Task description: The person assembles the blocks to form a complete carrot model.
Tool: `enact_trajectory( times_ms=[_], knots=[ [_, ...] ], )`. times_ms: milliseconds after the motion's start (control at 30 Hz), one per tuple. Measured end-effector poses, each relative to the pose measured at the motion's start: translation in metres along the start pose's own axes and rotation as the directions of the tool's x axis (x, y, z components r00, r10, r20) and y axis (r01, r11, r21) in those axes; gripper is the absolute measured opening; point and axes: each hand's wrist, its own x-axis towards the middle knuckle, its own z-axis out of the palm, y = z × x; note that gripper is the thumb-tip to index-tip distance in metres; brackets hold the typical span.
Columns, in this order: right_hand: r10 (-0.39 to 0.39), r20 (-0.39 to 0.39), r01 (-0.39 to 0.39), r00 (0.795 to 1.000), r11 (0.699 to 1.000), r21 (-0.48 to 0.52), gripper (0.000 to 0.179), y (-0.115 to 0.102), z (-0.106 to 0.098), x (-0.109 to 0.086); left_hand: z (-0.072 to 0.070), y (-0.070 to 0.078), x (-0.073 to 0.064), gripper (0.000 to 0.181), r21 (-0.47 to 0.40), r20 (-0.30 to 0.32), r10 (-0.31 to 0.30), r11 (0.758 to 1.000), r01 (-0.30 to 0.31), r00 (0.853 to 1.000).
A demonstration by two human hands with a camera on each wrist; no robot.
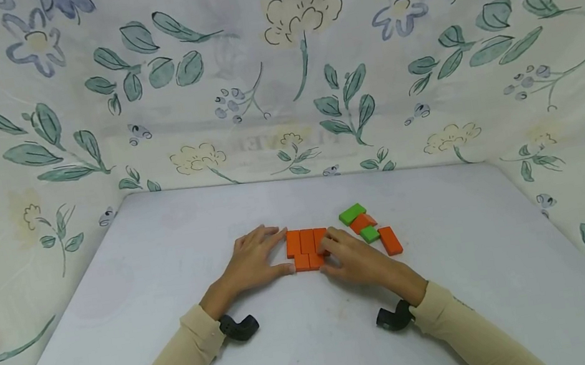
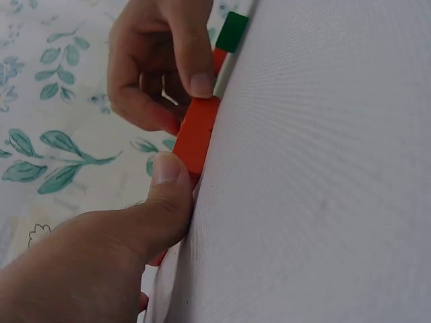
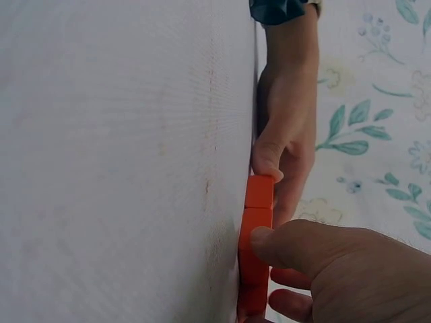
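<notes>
Frame centre: left hand (image 1: 256,258), fingers apart, touched orange blocks (image 1: 307,242) | right hand (image 1: 357,256) pinched their right end | risk: uneven squeezing could skew rows

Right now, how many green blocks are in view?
2: one green block at the back, beyond the right hand; another green block nearer that hand, with an orange block between them. That hand may hide others.
</notes>
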Motion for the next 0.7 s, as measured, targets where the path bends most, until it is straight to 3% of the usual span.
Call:
enact_trajectory(
  times_ms=[533,700],
  knots=[
    [-0.012,-0.003,0.012,1.0,1.0,0.005,0.025,0.0027,0.0012,0.0003,0.0017,-0.0021,-0.0004,0.089,0.044,0.019,0.033,0.998,-0.034,0.999],
    [-0.022,-0.004,0.022,1.0,1.0,0.011,0.026,0.0035,0.0006,0.0001,0.0003,-0.0026,-0.0004,0.083,0.006,0.012,0.026,1.0,-0.026,1.0]
  ],
)
